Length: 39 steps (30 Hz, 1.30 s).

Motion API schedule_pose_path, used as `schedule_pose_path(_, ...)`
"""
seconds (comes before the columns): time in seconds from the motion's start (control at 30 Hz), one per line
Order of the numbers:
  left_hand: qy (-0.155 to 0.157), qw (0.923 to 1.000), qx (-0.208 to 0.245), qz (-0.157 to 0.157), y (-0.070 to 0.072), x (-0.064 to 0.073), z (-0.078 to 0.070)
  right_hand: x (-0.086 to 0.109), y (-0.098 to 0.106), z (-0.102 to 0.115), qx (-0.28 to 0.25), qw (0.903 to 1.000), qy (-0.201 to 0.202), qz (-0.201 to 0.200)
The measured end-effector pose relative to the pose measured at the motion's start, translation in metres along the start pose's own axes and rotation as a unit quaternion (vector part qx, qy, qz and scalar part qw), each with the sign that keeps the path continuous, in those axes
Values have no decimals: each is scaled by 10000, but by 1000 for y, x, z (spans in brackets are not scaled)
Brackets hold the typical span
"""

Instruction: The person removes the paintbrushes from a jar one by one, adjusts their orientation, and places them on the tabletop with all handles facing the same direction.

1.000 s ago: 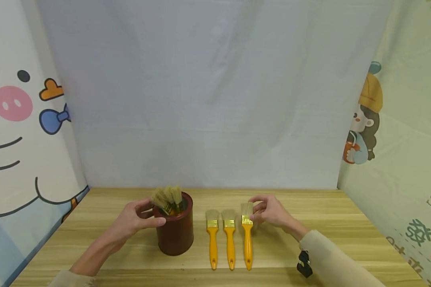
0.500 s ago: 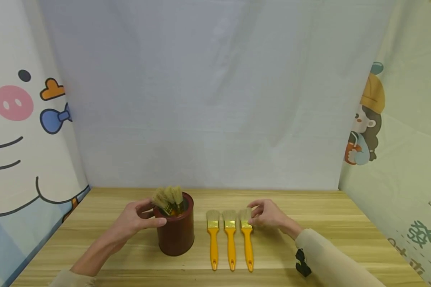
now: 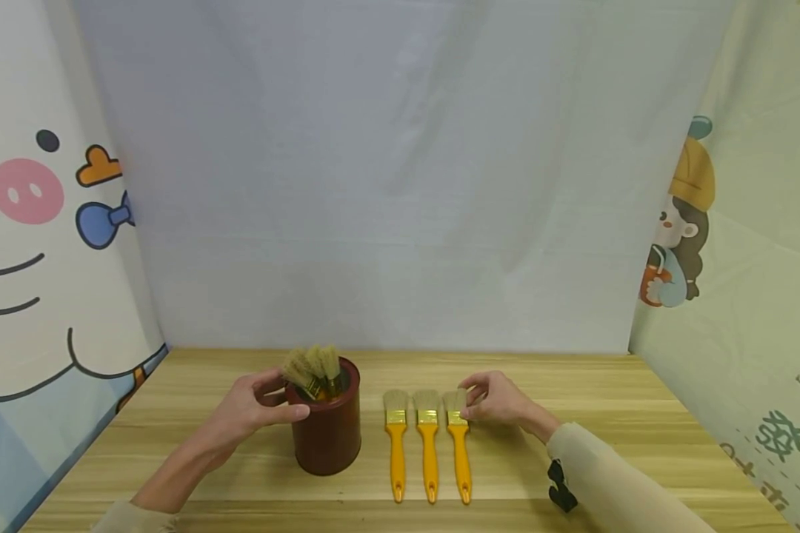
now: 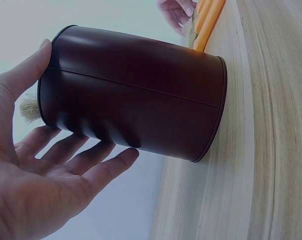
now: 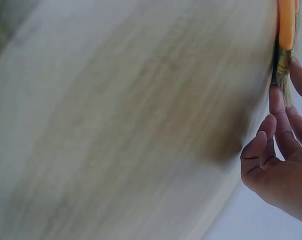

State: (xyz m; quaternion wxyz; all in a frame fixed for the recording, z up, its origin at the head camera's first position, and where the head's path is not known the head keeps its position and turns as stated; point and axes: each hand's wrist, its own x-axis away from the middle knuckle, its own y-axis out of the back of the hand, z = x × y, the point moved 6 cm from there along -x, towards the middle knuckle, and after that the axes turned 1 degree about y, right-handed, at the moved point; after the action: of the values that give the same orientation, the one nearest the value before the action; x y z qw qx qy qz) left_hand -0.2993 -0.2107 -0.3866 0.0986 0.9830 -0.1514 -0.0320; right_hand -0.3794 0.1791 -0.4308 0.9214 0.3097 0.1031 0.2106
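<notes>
A dark red-brown cylindrical can [image 3: 327,444] stands upright on the table, with several paintbrushes [image 3: 315,364] in it, bristles up. My left hand [image 3: 240,407] holds the can near its rim; the left wrist view shows the thumb at one side and the fingers curved along the other. Right of the can, three paintbrushes with yellow-orange handles lie side by side, bristles away from me: a left brush [image 3: 397,448], a middle brush [image 3: 429,448] and a right brush [image 3: 462,451]. My right hand [image 3: 496,400] pinches the right brush by its bristle end, partly covering the bristles.
The wooden table [image 3: 600,407] ends at a pale grey cloth backdrop [image 3: 400,222]. Cartoon-printed cloths hang at the left and right sides. A black strap [image 3: 561,487] hangs from the right sleeve.
My right hand has moved the right brush slightly left and toward me, so it now lies level with the other two. The left hand and can have not moved; the last half second shows almost no motion.
</notes>
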Motion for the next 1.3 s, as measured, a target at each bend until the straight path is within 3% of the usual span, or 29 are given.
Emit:
schedule_pose_path(1.0, -41, 10000, 68, -3, 0, 1, 0, -1, 3, -1, -143, 9998, -24, 169)
schedule_pose_path(1.3, -67, 9999, 88, -35, -1, 1, 1, 0, 17, 10, 267, 9992, 6, -293)
